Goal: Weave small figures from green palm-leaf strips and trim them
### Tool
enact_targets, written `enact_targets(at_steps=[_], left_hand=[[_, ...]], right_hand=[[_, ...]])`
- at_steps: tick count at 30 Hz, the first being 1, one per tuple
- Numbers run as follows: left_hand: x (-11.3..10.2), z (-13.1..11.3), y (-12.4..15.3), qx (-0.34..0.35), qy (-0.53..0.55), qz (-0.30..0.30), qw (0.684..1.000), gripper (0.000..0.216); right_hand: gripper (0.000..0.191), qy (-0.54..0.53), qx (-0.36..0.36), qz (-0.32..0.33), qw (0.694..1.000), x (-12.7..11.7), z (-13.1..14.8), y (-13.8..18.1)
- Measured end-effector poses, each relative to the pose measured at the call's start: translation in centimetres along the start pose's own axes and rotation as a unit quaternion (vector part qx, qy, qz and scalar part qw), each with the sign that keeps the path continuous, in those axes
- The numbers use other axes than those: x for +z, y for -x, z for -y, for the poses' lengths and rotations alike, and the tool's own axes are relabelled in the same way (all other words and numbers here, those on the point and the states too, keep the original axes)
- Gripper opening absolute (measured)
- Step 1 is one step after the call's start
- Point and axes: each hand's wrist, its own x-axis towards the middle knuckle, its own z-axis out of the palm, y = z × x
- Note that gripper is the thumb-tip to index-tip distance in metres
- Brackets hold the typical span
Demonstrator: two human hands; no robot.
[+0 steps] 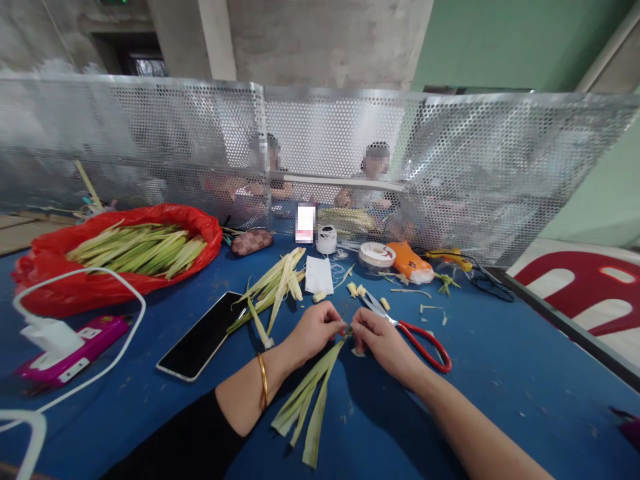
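My left hand and my right hand meet over the blue table, both pinched on the top end of a bundle of pale green leaf strips. The strips trail down toward me between my forearms. A gold bangle sits on my left wrist. Red-handled scissors lie just right of my right hand. A second loose bunch of leaf strips lies just beyond my left hand.
A red plastic bag full of green leaves sits at the left. Near it lie a phone, a magenta power strip with white cable, an orange glue gun, tape roll and thread spool. Two people sit behind a perforated metal screen.
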Motion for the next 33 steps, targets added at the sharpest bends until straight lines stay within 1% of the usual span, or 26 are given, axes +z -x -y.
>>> enact_targets(at_steps=[3, 7, 12, 16, 18, 19, 20, 22, 24, 25, 26, 29, 33], left_hand=[[-0.2, 0.5, -0.2, 0.01, -0.037, 0.003, 0.999, 0.015], [-0.3, 0.2, -0.1, 0.011, -0.043, -0.006, 0.999, 0.014], [-0.1, -0.8, 0.3, 0.016, -0.005, -0.056, 0.998, 0.015], [0.4, -1.4, 0.8, 0.025, 0.025, -0.067, 0.997, 0.02], [0.7, -1.7, 1.1, 0.011, 0.044, -0.077, 0.996, 0.024], [0.8, -1.9, 1.2, -0.007, 0.061, -0.078, 0.995, 0.026], [0.8, -2.0, 1.4, -0.032, 0.08, -0.071, 0.994, 0.03], [0.9, -2.4, 1.7, -0.093, 0.118, -0.021, 0.988, 0.037], [0.8, -2.7, 1.9, -0.138, 0.151, 0.037, 0.978, 0.036], [0.7, -2.8, 1.9, -0.151, 0.165, 0.053, 0.973, 0.034], [0.6, -2.9, 2.0, -0.158, 0.177, 0.056, 0.97, 0.032], [0.4, -3.3, 2.0, -0.167, 0.208, 0.037, 0.963, 0.027], [0.2, -3.6, 2.2, -0.165, 0.216, 0.038, 0.961, 0.03]], right_hand=[[0.019, 0.039, -0.008, 0.009, 0.999, -0.1, 0.5, 0.3], [0.017, 0.046, -0.005, 0.017, 0.999, 0.0, 0.4, 0.2], [0.009, -0.02, 0.012, 0.009, 1.0, 0.4, 0.0, -0.1], [0.01, -0.063, -0.007, 0.028, 0.998, 0.8, 0.3, 0.0], [0.016, -0.073, -0.011, 0.015, 0.997, 0.9, 0.6, 0.1], [0.019, -0.08, -0.011, 0.002, 0.997, 0.9, 0.7, 0.1], [0.021, -0.09, -0.011, -0.012, 0.996, 0.9, 0.9, 0.1], [0.023, -0.113, -0.012, -0.041, 0.993, 0.7, 1.2, 0.0], [0.023, -0.126, -0.02, -0.063, 0.99, 0.4, 1.6, 0.0], [0.023, -0.126, -0.025, -0.07, 0.989, 0.2, 1.8, 0.1], [0.023, -0.125, -0.031, -0.075, 0.989, 0.1, 2.0, 0.1], [0.023, -0.12, -0.061, -0.078, 0.988, -0.1, 2.3, 0.2], [0.022, -0.119, -0.095, -0.056, 0.987, 0.0, 2.2, 0.3]])
